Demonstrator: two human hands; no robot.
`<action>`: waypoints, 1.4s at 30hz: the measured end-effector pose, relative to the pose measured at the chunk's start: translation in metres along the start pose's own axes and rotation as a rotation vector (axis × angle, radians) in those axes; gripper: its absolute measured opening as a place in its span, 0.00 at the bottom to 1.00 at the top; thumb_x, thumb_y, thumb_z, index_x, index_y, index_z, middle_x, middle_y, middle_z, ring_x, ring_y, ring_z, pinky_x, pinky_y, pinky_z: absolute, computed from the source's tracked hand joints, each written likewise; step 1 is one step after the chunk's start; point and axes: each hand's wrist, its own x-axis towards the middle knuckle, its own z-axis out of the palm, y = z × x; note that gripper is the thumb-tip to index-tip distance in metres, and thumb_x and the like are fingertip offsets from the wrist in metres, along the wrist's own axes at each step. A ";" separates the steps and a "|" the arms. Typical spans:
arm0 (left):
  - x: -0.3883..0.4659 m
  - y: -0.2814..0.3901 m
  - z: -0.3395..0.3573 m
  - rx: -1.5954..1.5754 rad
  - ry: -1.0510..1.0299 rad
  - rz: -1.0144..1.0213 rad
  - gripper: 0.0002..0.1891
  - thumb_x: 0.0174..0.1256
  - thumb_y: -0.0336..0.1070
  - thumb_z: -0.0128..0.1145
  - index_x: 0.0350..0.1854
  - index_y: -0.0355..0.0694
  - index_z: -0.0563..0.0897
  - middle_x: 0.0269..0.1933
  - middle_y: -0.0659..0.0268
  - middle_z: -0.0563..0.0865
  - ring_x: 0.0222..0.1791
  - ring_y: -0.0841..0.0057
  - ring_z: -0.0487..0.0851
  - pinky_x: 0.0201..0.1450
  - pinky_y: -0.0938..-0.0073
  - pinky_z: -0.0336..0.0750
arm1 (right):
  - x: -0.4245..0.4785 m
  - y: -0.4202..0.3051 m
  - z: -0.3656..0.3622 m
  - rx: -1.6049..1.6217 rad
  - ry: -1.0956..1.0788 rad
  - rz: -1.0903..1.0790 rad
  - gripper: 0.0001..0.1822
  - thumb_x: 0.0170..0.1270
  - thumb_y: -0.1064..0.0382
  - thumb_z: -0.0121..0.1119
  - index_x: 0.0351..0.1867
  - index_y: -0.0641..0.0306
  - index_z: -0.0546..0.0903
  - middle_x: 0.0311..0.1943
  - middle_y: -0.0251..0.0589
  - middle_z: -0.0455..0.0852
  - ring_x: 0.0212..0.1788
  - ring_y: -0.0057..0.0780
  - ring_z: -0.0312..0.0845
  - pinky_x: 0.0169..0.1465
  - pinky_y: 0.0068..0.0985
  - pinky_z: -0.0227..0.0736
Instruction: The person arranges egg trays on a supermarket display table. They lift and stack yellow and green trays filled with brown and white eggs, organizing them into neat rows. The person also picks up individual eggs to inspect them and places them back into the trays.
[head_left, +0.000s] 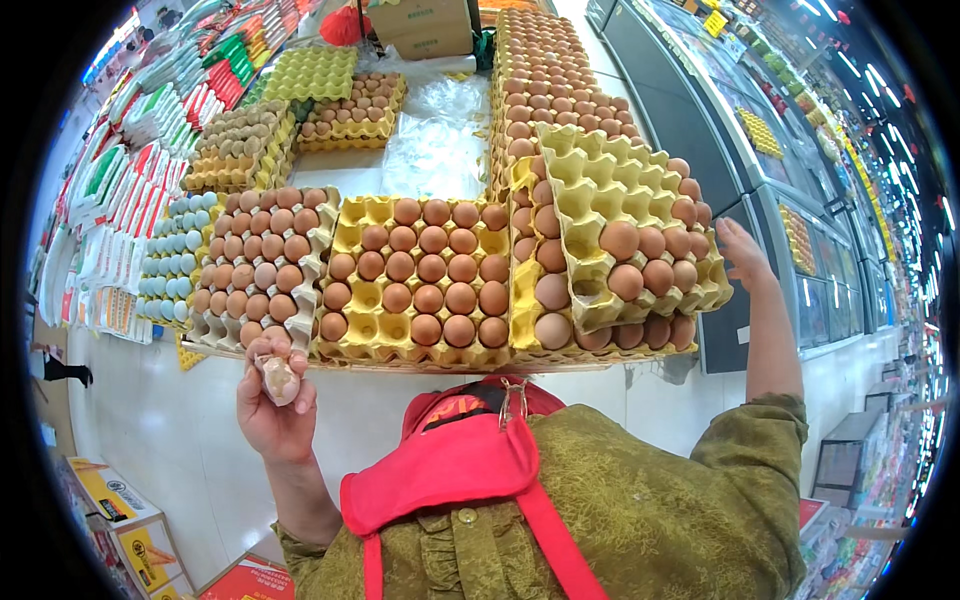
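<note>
My left hand (279, 420) is raised at the front edge of the display, its fingers around a cracked egg (282, 384) with pale, broken shell. Just beyond it is a grey tray (306, 300) filled with brown eggs. On the right, a yellow pulp tray (600, 176) lies tilted on top of another egg tray (525, 300); several brown eggs (651, 244) sit in it, and its left cups are bare. My right hand (742, 251) is beside this tray's right edge, fingers apart; whether it touches the rim is unclear.
A yellow tray (349, 330) of brown eggs with some bare cups lies in the middle. Pale blue eggs (171, 255) are at the left. Tall egg stacks (540, 75), clear plastic bags (435, 135) and a cardboard box (421, 28) stand behind. Freezer cabinets (675, 112) line the right.
</note>
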 end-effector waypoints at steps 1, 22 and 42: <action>0.000 -0.001 0.000 -0.003 -0.002 0.006 0.15 0.73 0.37 0.45 0.55 0.32 0.72 0.53 0.55 0.73 0.52 0.62 0.78 0.29 0.72 0.80 | -0.004 0.004 0.001 0.263 -0.186 0.064 0.30 0.72 0.46 0.50 0.62 0.70 0.70 0.55 0.45 0.79 0.54 0.33 0.78 0.57 0.28 0.73; 0.009 -0.034 0.012 -0.028 0.032 -0.036 0.13 0.72 0.36 0.47 0.54 0.38 0.69 0.53 0.56 0.73 0.52 0.61 0.77 0.30 0.71 0.79 | -0.047 0.009 0.030 0.560 -0.316 -0.113 0.25 0.72 0.60 0.52 0.66 0.66 0.67 0.55 0.39 0.78 0.54 0.25 0.77 0.55 0.24 0.75; -0.019 -0.030 0.001 -0.029 0.039 0.002 0.18 0.71 0.36 0.48 0.60 0.36 0.72 0.54 0.56 0.74 0.53 0.62 0.76 0.30 0.71 0.78 | -0.022 -0.068 0.023 -0.840 0.077 -0.279 0.22 0.59 0.44 0.59 0.46 0.59 0.80 0.38 0.38 0.88 0.45 0.36 0.84 0.49 0.32 0.75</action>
